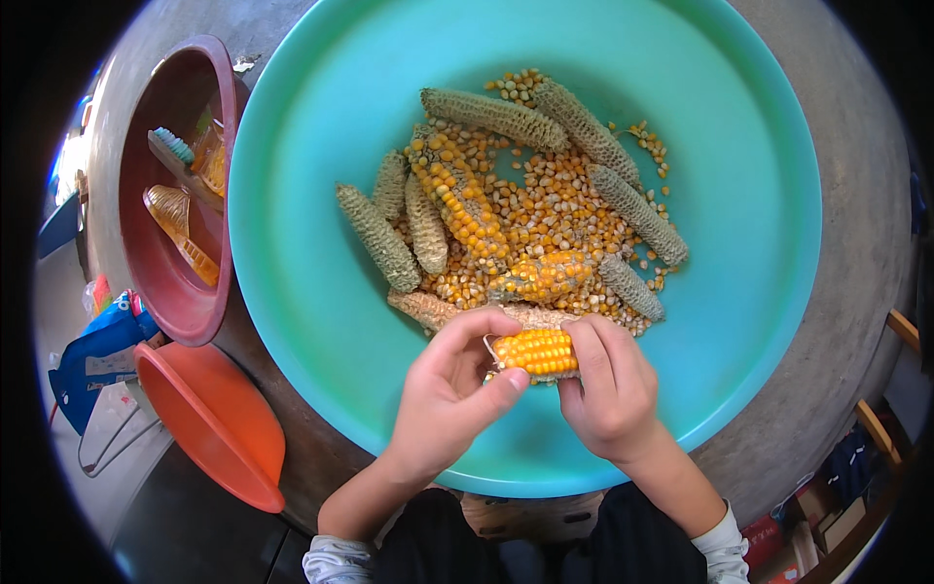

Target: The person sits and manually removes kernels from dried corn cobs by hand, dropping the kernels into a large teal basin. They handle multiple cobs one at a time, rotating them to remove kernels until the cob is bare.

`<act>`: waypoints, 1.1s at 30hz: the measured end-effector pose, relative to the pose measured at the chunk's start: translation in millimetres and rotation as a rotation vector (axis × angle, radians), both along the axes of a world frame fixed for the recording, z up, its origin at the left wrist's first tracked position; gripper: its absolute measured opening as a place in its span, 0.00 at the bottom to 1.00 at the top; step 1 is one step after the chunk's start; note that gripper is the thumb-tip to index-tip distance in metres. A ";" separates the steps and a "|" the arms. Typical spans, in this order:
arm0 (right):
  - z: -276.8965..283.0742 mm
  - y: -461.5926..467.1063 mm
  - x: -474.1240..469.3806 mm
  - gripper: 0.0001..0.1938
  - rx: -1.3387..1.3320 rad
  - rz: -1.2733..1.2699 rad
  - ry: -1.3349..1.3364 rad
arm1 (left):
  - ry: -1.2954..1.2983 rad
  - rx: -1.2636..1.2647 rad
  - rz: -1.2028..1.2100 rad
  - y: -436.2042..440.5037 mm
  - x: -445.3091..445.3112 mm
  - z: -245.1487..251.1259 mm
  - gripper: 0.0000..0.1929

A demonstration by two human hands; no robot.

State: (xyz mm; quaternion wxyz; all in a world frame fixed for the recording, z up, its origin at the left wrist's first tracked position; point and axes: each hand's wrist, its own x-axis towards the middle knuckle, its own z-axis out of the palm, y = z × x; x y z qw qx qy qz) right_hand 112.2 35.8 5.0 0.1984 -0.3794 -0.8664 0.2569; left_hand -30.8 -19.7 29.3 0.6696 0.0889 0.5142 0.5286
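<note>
Between my two hands, over the near side of a turquoise plastic basin (773,182), is a corn cob (538,352) with rows of yellow kernels. My left hand (463,379) grips one end with fingers and thumb; my right hand (611,387) grips the other. Bare patches show along the cob's lower edge. Loose kernels (558,201) cover the basin's bottom. Around them lie several stripped cobs (492,117). Two partly shelled cobs, one long (463,197) and one short (547,277), rest on the kernels. Just beyond my fingers a pinkish bare cob (427,308) is partly hidden.
Left of the basin stands a dark red plastic basin (168,292) holding a brush (175,150) and an amber plastic object (179,226). Nearer me, an orange plastic basin (219,423) is tipped on its side. A blue packet (102,365) lies beyond it. Concrete floor (839,241) surrounds the basin.
</note>
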 end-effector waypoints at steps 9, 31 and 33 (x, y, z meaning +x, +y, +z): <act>-9.9 -3.6 -3.1 0.14 0.058 0.086 -0.018 | -0.097 -0.106 -0.005 6.2 4.5 6.0 0.21; 9.7 -14.7 -10.3 0.19 -0.487 -0.022 -0.027 | -0.010 -0.208 -0.061 -1.3 9.9 -3.1 0.19; 11.8 -16.3 -8.5 0.19 -0.601 -0.030 -0.030 | -0.021 -0.211 -0.085 -6.7 7.7 -7.8 0.18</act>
